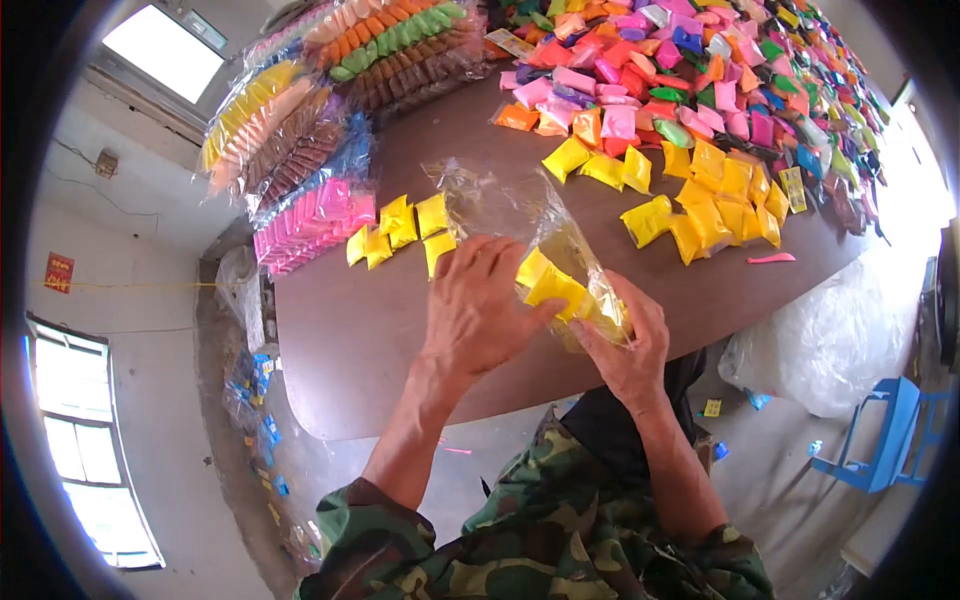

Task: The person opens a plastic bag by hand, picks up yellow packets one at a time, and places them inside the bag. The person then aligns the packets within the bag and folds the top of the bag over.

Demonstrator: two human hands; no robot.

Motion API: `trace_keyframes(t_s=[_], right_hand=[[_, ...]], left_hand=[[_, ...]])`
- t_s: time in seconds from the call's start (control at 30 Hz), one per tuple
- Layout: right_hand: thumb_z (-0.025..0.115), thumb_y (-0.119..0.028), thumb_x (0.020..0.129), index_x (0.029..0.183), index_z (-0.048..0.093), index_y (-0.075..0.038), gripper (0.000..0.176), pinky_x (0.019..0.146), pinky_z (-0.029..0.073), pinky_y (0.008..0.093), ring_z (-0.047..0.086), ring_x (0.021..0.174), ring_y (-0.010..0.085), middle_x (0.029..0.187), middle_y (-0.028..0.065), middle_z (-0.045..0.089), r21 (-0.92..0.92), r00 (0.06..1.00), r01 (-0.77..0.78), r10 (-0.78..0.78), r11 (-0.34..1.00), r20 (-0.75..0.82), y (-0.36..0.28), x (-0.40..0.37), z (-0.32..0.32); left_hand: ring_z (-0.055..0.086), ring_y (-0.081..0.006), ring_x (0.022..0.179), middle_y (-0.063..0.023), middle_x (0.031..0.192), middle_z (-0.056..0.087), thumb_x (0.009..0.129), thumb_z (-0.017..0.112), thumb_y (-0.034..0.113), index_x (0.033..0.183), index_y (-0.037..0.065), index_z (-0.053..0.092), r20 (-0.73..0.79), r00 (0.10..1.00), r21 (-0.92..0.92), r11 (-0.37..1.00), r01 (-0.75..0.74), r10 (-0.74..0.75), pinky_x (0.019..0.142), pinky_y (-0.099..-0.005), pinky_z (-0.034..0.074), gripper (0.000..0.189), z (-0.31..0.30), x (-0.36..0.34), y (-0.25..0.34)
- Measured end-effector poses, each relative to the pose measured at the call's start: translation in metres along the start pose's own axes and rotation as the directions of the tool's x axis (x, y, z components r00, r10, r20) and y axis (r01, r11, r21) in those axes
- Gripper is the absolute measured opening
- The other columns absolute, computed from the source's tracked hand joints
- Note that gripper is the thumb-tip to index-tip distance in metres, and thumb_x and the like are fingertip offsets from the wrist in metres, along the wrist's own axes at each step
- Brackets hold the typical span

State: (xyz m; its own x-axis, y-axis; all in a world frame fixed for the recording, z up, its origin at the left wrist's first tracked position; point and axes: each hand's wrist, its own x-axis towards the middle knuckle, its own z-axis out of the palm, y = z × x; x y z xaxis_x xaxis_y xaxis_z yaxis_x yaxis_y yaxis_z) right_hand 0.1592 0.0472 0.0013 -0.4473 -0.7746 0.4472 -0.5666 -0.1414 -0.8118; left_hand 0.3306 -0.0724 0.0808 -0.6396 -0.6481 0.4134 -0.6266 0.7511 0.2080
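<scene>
A clear plastic bag point(570, 235) with several small yellow packets point(552, 287) inside is held over the near part of the table. My right hand point(637, 340) grips the bag's lower right end, thumb in front. On its left side, my left hand point(480, 310) is closed at the bag, its thumb close to the packets; its fingertips are partly hidden. Just beyond the left hand lies a small group of loose yellow packets point(397, 222). A larger pile of yellow packets point(735, 190) sits to the right, with a few more yellow packets point(602, 168) toward the middle.
A heap of multicoloured packets point(690, 70) covers the table's far right. Filled bags of sorted packets point(310, 130) are stacked at the far left. A pink strip point(771, 258) lies near the right edge of the brown table point(350, 350). A blue stool point(880, 440) stands on the floor.
</scene>
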Motion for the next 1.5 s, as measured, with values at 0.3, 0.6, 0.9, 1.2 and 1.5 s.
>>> trace_keyframes(t_s=[0.3,0.6,0.9,1.2,1.5], right_hand=[[0.096,-0.02,0.073,0.131,0.069,-0.007,0.064,0.104,0.047,0.0429,0.071,0.115,0.0298,0.125,0.0115,0.075,-0.01,1.0,0.005,-0.006,1.0,-0.013,-0.002,0.001,-0.002],[0.097,-0.022,0.073,0.13,0.07,-0.006,0.065,0.103,0.048,0.0429,0.072,0.114,0.0294,0.123,0.012,0.076,-0.032,1.0,0.014,-0.015,0.999,-0.017,-0.001,0.002,-0.001],[0.093,-0.024,0.077,0.136,0.064,-0.004,0.069,0.108,0.047,0.0466,0.065,0.125,0.0347,0.134,0.0173,0.069,0.014,0.996,-0.017,0.015,1.0,0.091,-0.002,0.005,-0.01],[0.08,-0.016,0.084,0.144,0.056,0.002,0.067,0.115,0.045,0.0451,0.057,0.137,0.0396,0.146,0.0252,0.058,0.118,0.981,-0.065,0.042,0.991,0.192,-0.025,0.028,-0.03],[0.071,-0.009,0.096,0.133,0.065,0.004,0.04,0.1,0.053,0.0353,0.069,0.114,0.0228,0.124,0.018,0.072,0.204,0.971,-0.231,0.213,0.951,0.106,-0.014,0.021,-0.008]], left_hand=[[0.068,-0.0337,0.111,-0.0174,0.108,0.074,0.076,0.086,0.042,0.123,0.004,0.07,0.26,0.964,0.097,0.995,0.023,-0.048,0.115,-0.0528,0.035,0.063,0.017,0.012,0.0],[0.072,-0.0354,0.104,-0.0172,0.111,0.072,0.078,0.084,0.014,0.121,0.003,0.066,0.177,0.977,-0.322,0.932,0.168,-0.115,0.092,-0.0455,0.057,0.047,0.013,0.012,0.025],[0.074,-0.0275,0.111,-0.0174,0.12,0.072,0.086,0.081,0.007,0.131,0.001,0.064,0.236,0.966,-0.572,0.79,0.223,-0.102,0.092,-0.0388,0.064,0.049,0.019,0.003,0.015],[0.073,-0.0279,0.112,-0.0174,0.122,0.072,0.086,0.082,0.005,0.131,0.0,0.065,0.263,0.957,-0.636,0.723,0.268,-0.123,0.092,-0.0374,0.064,0.049,0.023,-0.001,0.02],[0.073,-0.032,0.11,-0.0185,0.12,0.072,0.086,0.078,0.002,0.13,0.002,0.066,0.28,0.949,-0.66,0.69,0.298,-0.141,0.094,-0.0386,0.062,0.045,0.023,-0.004,0.023]])
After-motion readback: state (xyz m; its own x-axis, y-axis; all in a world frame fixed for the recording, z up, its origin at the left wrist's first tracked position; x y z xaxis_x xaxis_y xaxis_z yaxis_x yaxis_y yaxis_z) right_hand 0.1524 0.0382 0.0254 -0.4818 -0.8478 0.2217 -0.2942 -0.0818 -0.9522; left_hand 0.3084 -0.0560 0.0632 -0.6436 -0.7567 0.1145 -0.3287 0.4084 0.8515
